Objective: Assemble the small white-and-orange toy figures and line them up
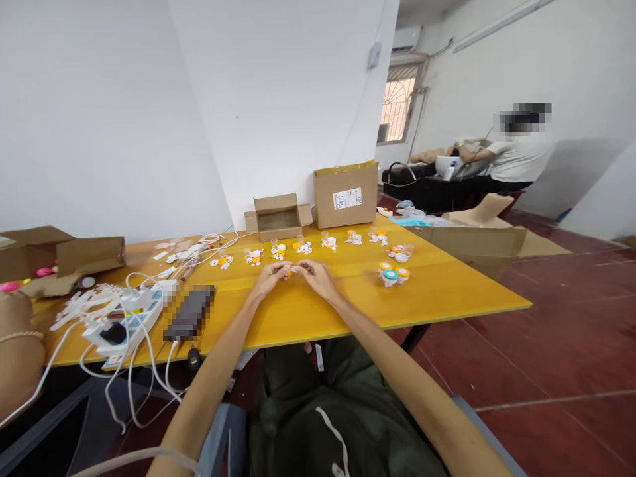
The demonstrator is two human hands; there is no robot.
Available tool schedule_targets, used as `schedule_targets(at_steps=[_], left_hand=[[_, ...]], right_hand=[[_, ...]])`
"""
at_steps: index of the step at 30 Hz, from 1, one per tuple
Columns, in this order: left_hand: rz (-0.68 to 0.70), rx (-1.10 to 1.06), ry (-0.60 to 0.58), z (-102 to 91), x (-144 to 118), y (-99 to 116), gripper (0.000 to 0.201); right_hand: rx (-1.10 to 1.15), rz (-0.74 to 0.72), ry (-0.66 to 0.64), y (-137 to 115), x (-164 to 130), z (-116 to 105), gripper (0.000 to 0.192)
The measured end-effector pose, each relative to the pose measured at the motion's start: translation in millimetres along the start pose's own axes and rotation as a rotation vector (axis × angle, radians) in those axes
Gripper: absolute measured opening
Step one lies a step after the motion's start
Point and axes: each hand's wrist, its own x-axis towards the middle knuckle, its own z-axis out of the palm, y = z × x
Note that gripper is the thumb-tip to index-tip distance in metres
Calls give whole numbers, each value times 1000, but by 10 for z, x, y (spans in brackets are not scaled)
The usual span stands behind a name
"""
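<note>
Above the middle of the yellow table [348,311], my left hand [269,277] and my right hand [317,277] come together, fingers closed. Between the fingertips is a small orange-and-white part [288,272], mostly covered by them; its exact kind is too small to make out. Beyond my hands runs a row of small piles of white and orange pieces [328,244], several with a clear little cup beside them. To the right of my right hand stands a cluster of small clear containers with orange and teal lids [390,275].
An open cardboard box [279,222] and a taller closed carton [346,199] stand at the back. Left lie a power strip [134,324] with tangled white cables and a phone [189,313]. Another person's arm [20,344] is far left; a seated person [519,156] works at far right.
</note>
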Motion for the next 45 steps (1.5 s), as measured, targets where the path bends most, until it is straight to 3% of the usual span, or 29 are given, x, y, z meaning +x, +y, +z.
schedule_targets(at_steps=[7, 13, 18, 24, 27, 30, 32, 35, 39, 45], left_hand=[[4, -26, -10, 6, -11, 17, 43], [3, -43, 45, -3, -6, 10, 41], [8, -26, 23, -9, -19, 25, 41], [11, -45, 6, -12, -22, 25, 42], [6, -61, 24, -14, -13, 12, 41], [5, -68, 32, -17, -5, 3, 41], [4, -65, 26, -21, -5, 1, 40], [-2, -54, 19, -27, -12, 0, 38], [-11, -50, 30, -28, -19, 3, 38], [2, -63, 36, -16, -14, 20, 39]], right_hand=[[-4, 62, -29, 52, 1, -17, 32], [8, 28, -50, 50, 4, 22, 28], [-49, 32, -54, 52, -1, 3, 25], [-97, 65, -86, 79, 5, -28, 36], [-68, 76, -82, 141, 14, 5, 28], [-12, 72, -78, 199, 16, 47, 39], [-5, 61, -84, 212, 13, 54, 36], [-57, 48, -86, 185, 9, 28, 23], [-141, 79, -76, 125, 9, 5, 30], [-49, 88, -48, 102, 6, 47, 30]])
